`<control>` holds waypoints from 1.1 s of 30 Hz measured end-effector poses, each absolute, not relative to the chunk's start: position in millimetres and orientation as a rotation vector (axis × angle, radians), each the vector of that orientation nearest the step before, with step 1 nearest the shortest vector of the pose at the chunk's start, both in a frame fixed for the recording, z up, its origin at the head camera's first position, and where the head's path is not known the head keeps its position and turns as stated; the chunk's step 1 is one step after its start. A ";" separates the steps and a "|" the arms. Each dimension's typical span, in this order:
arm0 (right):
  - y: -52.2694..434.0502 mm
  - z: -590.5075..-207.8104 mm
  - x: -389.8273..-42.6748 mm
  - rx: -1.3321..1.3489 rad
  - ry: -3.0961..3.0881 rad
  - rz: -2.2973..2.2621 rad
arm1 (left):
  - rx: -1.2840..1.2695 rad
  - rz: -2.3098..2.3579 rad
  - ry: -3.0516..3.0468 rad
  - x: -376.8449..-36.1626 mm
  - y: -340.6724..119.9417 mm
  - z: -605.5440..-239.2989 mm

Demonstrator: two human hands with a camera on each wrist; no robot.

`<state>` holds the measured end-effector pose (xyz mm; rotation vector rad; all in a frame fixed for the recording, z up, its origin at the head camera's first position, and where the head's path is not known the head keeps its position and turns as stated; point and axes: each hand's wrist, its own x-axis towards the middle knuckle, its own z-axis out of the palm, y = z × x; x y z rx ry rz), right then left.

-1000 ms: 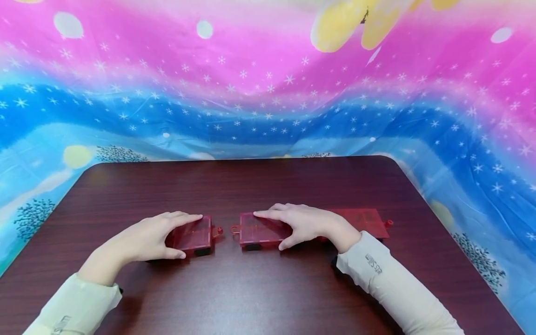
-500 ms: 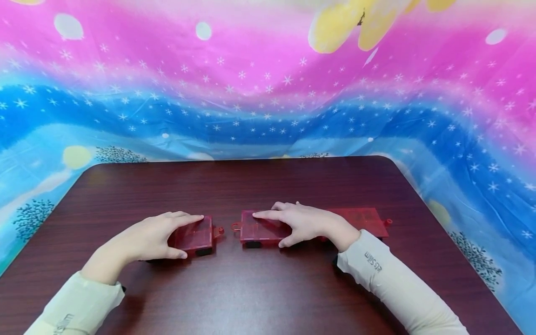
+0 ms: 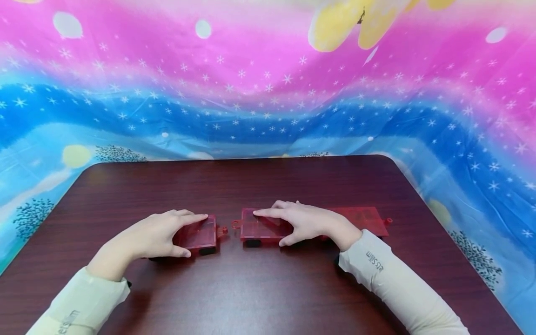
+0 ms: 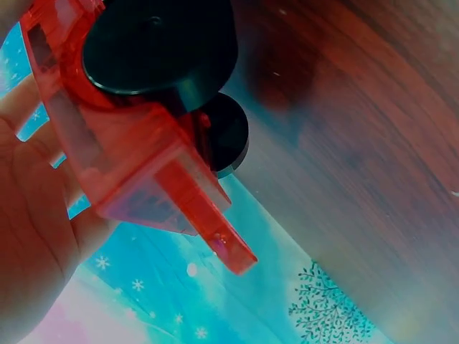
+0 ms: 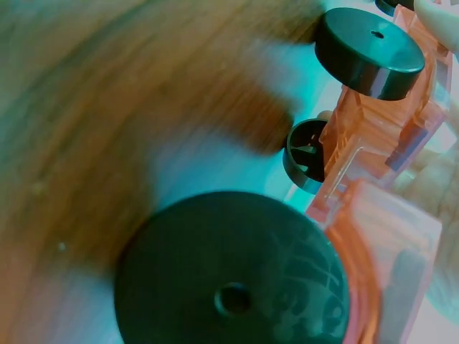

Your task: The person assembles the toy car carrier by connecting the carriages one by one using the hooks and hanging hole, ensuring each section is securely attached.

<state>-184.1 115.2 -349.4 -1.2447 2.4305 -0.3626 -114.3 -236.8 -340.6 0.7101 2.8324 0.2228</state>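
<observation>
Left hand (image 3: 146, 239) grips 1 red wagon (image 3: 198, 235); right hand (image 3: 307, 223) grips the facing wagon (image 3: 259, 228), both on the dark surface (image 3: 259, 186). Couplers (image 3: 229, 227) sit close, unjoined. Likely risk: wheels (image 4: 161, 46) rolling aside, so hook and loop miss.

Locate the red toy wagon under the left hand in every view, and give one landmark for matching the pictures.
Head: the left red wagon sits left of centre on the table, the left hand gripping it.
Left wrist: it fills the upper left, wheels toward the camera.
Right wrist: cannot tell; the red pieces there seem to be the other wagon.
Landmark: its black wheel.
</observation>
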 end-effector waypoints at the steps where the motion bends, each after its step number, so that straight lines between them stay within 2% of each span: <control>1: 115.6 -350.1 -184.3 -1.247 2.428 -0.369 | 0.708 0.223 2.828 -114.8 -235.8 -341.0; 33: 116.2 -351.2 -188.8 -1.282 2.417 -0.372 | 0.777 0.203 2.816 -128.5 -217.8 -341.5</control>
